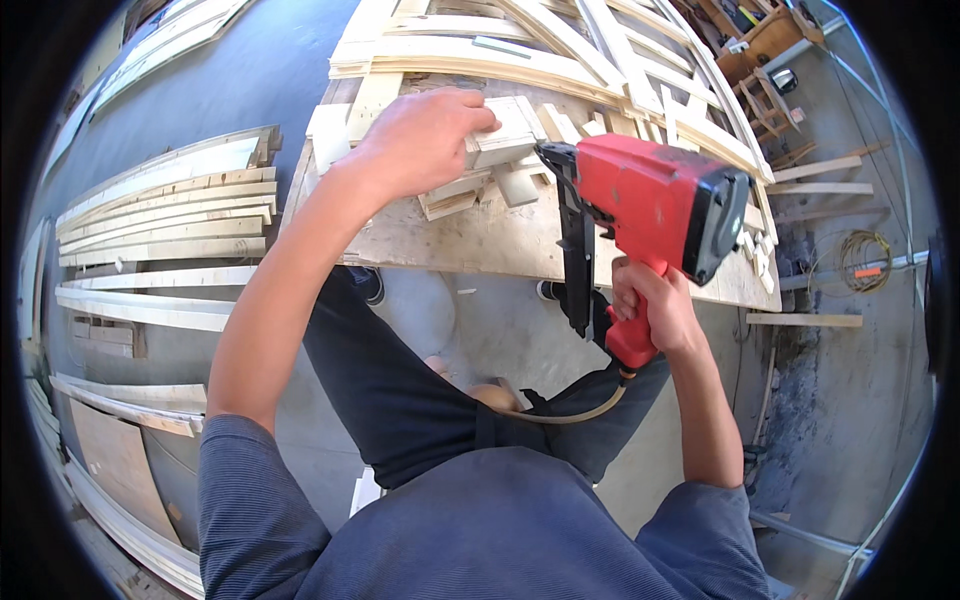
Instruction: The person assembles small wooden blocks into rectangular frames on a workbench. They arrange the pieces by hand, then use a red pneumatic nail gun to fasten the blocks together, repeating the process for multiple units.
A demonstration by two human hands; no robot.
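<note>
My right hand (655, 305) is wrapped round the grip of a red and black pneumatic nail gun (640, 185), with a hose (590, 412) running from the grip's lower end. The gun's black nose is right by the right end of a pale wooden block (505, 130); whether it touches, I cannot tell. Over the block's left end, my left hand (430, 140) is closed with its fingers curled on the wood. Short wood offcuts (515, 187) lie just beneath and beside the block on the wooden worktable (480, 245).
Long boards and strips (480, 60) are piled across the table's far side. More planks (165, 205) lie stacked on the floor at left. On the right floor are loose strips (815, 320) and a coiled hose (865, 258). My legs straddle a pale rounded object (420, 310) below the table edge.
</note>
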